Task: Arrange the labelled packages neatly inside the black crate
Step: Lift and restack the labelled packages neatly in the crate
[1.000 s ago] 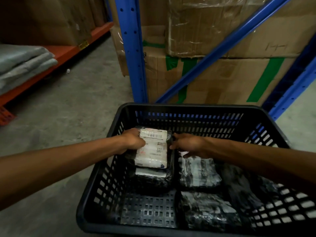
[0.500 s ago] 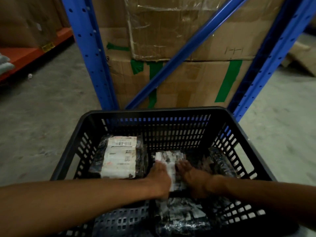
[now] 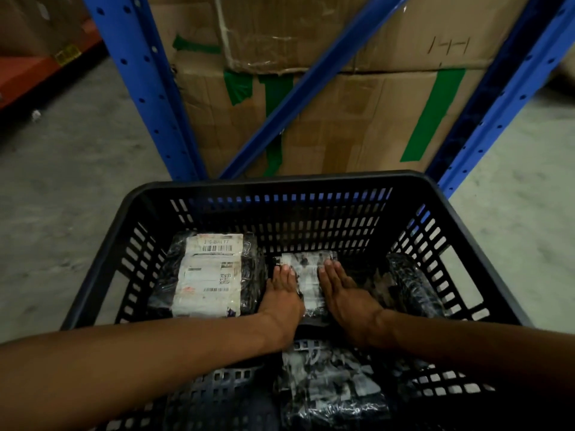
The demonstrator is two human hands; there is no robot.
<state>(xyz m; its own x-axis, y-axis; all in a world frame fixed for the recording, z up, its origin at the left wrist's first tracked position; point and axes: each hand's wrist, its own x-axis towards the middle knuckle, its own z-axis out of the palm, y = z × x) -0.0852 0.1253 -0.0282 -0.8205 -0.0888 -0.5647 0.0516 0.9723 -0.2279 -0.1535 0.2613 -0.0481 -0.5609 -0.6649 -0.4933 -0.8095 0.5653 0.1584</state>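
The black slotted crate [image 3: 280, 185] fills the lower half of the view. At its far left lies a black-wrapped package with white labels [image 3: 208, 276]. Beside it, in the middle, is a second wrapped package [image 3: 306, 272]. My left hand [image 3: 284, 298] lies flat along that package's left side and my right hand [image 3: 342, 293] flat along its right side, fingers straight and together. Another wrapped package [image 3: 326, 384] lies nearer to me, and a dark one [image 3: 407, 284] leans against the right wall.
Blue rack uprights [image 3: 146, 88] and a diagonal brace [image 3: 314, 76] stand just beyond the crate, with stacked cardboard boxes [image 3: 357, 113] taped in green behind them. Grey concrete floor [image 3: 71, 181] spreads to the left and right. An orange shelf [image 3: 25, 73] sits far left.
One second ago both hands held the labelled package at the far left. They have since shifted to the middle package and now press flat against its two sides. The view has moved closer.
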